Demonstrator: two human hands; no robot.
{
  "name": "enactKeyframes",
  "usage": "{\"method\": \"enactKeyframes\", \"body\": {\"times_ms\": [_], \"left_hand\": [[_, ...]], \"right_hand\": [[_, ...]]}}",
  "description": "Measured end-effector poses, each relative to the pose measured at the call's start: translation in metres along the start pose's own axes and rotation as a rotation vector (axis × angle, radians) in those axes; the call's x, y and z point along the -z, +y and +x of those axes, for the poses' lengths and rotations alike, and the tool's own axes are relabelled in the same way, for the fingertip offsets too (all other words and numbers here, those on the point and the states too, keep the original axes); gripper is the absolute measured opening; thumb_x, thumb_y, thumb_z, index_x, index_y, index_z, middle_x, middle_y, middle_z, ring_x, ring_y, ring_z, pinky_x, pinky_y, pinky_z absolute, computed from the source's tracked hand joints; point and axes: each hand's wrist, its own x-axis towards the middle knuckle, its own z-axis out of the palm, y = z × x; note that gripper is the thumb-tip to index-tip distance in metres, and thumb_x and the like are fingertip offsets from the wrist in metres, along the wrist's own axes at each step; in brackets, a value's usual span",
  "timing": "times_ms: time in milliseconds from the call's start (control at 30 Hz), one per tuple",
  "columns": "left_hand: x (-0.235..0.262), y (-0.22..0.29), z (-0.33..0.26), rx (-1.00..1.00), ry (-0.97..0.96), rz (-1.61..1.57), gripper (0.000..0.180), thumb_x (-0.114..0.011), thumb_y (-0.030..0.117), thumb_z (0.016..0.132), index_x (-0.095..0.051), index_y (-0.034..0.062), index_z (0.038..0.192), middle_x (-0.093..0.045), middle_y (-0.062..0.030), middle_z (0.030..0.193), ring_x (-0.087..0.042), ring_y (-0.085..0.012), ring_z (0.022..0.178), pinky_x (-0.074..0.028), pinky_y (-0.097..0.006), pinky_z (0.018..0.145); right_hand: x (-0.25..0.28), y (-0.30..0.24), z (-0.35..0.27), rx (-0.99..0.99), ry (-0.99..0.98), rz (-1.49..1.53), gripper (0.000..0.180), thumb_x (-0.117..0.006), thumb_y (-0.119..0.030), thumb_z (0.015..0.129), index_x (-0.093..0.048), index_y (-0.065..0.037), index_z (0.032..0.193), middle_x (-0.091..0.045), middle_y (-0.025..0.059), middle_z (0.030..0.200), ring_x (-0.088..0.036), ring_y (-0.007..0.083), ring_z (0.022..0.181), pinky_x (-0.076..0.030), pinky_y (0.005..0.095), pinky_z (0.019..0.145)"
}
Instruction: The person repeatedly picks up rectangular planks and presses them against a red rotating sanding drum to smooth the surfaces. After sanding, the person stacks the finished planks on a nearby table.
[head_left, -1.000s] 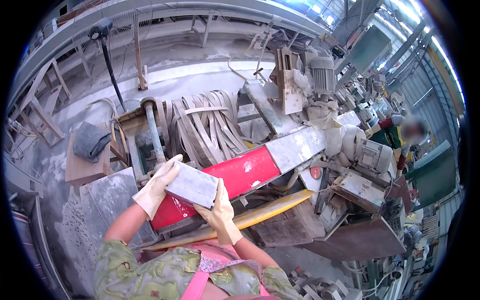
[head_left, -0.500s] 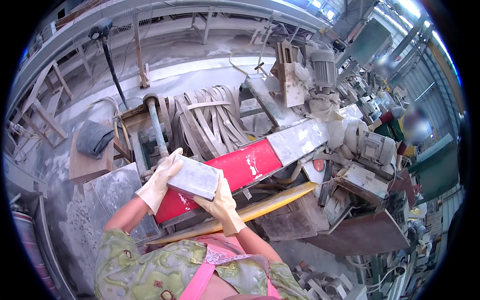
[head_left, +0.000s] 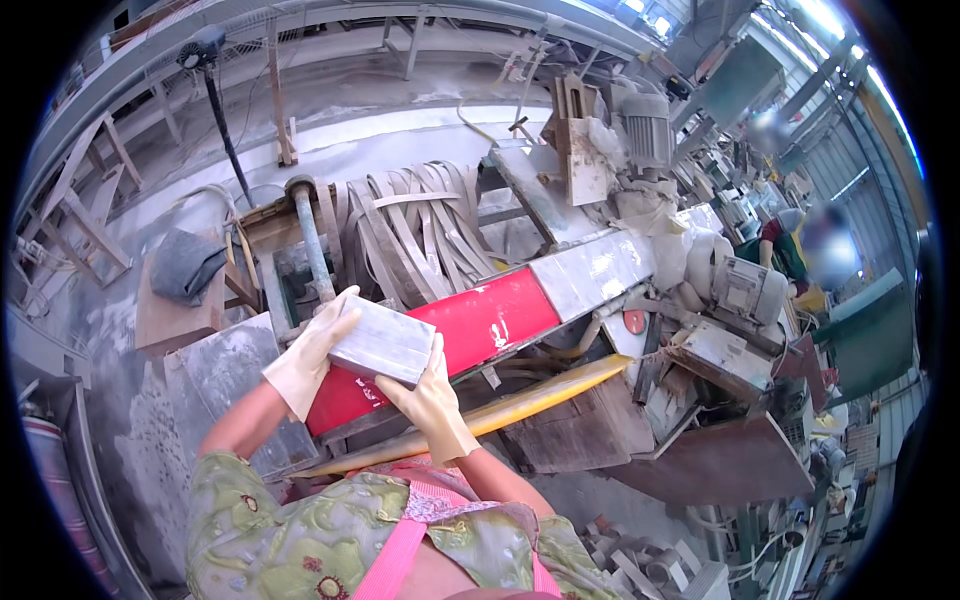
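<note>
Between my two gloved hands is a grey rectangular block, smooth on top, tilted slightly and raised over a red strip with white scuffs. Whether it is one solid piece or several slabs held together, I cannot tell. My left hand, in a cream rubber glove, grips the block's left end, with its thumb along the upper edge. Holding the right end is my right hand, gloved the same way, its thumb and fingers on the block's side and lower corner. Part of the fingers is hidden beneath the block.
A grey metal plate continues the strip to the right, towards dusty motors. Beyond it hangs a bundle of flat belts. Along the near side runs a yellow bar. A dark cloth lies at left. Another person stands far right.
The block has turned a little in my hands and shifted slightly left, its near side face showing more. Both hands keep their grip. The person at far right has moved slightly.
</note>
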Motion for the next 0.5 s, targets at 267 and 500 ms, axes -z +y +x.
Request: {"method": "enactKeyframes", "body": {"times_ms": [267,500], "left_hand": [[0.007,-0.004,0.005,-0.109,-0.018,0.243,0.083,-0.071,0.042,0.099,-0.037,-0.0047,0.159,-0.049,-0.0147,0.155,-0.042,-0.0228,0.146,-0.030,-0.038,0.123],[0.033,0.046,-0.004,0.074,-0.389,0.529,0.131,-0.091,0.035,0.074,-0.007,0.0036,0.169,-0.044,-0.0181,0.162,-0.043,-0.0266,0.150,-0.029,-0.036,0.123]], "right_hand": [[0.035,0.002,0.018,0.186,-0.166,-0.245,0.124,-0.093,-0.043,0.068,-0.023,0.000,0.162,-0.052,0.0265,0.146,-0.047,0.0437,0.140,-0.042,0.0484,0.116],[0.039,0.014,0.038,0.148,-0.325,-0.208,0.151,-0.094,-0.055,0.062,0.001,-0.004,0.168,-0.035,0.0276,0.164,-0.039,0.0377,0.152,-0.039,0.0407,0.120]]}}
